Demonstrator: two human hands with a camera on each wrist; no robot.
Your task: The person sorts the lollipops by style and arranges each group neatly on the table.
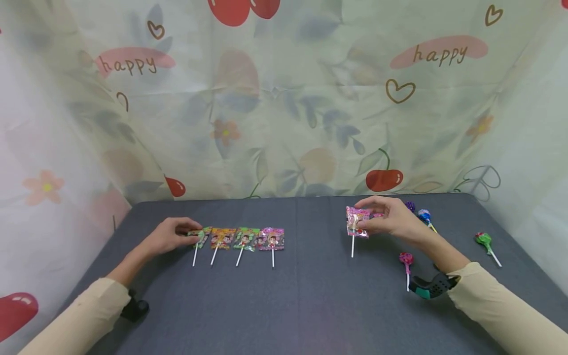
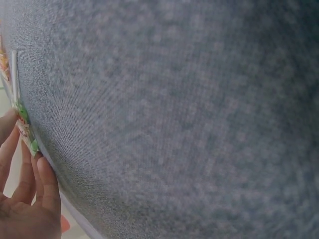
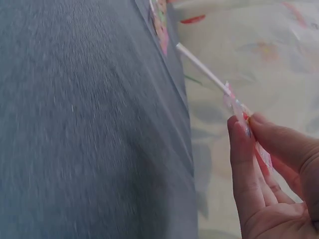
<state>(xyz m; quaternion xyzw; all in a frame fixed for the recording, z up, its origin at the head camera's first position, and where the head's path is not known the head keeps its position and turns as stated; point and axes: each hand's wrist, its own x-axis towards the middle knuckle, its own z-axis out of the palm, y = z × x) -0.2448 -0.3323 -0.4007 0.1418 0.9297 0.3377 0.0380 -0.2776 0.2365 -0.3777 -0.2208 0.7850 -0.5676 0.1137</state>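
Note:
My right hand pinches a pink-wrapped lollipop between thumb and fingers, its white stick pointing down in the head view. The right wrist view shows the same wrapper held at the fingertips, above the table. At the left end of a row of flat-wrapped lollipops, my left hand holds the edge of a green-wrapped lollipop between thumb and fingers. To its right in the row lie an orange-wrapped lollipop, another green one and a pink one, sticks toward me.
On the right of the grey table lie round lollipops: a pink one beside the right wrist, a green one farther right, a blue one and a purple one behind the right hand. Printed curtains surround the table.

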